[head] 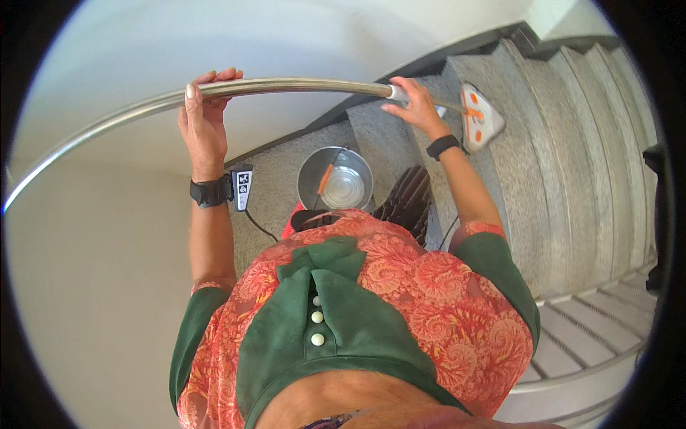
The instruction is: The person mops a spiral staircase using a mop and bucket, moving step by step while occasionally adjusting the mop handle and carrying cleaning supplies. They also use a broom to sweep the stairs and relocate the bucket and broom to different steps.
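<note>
A long metal pole (300, 86) runs across the head view, bent by the lens. My left hand (208, 115) rests on its middle part, thumb in front and fingers behind, palm not wrapped tightly. Around the white collar (397, 93) of the pole, my right hand (415, 104) has its thumb and fingers curled. Beyond that hand a thinner shaft joins a triangular flat mop head (485, 122), white with orange parts, which lies on the stair steps. A metal bucket (360, 199) with an orange handle grip stands on the floor below the pole.
Stone stairs (541, 161) curve along the right side. A pale wall (107, 257) with a dark skirting strip borders the landing. Metal railings (584, 332) stand at the lower right. A red object (292, 221) is partly hidden beside the bucket, near the person's feet.
</note>
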Tool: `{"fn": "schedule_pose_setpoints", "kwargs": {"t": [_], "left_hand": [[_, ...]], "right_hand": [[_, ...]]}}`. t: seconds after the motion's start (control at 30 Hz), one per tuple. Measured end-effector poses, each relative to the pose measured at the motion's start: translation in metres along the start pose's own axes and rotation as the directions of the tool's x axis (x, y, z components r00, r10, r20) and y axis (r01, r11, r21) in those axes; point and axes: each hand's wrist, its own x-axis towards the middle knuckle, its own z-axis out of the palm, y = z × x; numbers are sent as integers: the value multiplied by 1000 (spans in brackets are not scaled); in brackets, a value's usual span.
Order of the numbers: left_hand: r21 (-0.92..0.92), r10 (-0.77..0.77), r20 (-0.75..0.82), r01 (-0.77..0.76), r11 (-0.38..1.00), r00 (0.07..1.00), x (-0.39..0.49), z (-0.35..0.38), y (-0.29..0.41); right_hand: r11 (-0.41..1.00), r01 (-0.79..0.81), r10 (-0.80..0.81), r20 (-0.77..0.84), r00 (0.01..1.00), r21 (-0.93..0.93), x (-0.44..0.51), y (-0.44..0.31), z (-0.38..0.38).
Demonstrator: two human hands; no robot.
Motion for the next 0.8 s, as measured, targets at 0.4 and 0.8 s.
{"fn": "schedule_pose_setpoints", "kwargs": {"t": [0.4, 0.8], "left_hand": [[-39, -135, -199, 130, 991, 971, -42, -8, -14], [68, -153, -369, 191, 979, 917, -71, -39, 16]], "right_hand": [[984, -175, 176, 23, 984, -45, -53, 25, 6], [767, -476, 529, 3, 849, -430, -100, 185, -28]]}}
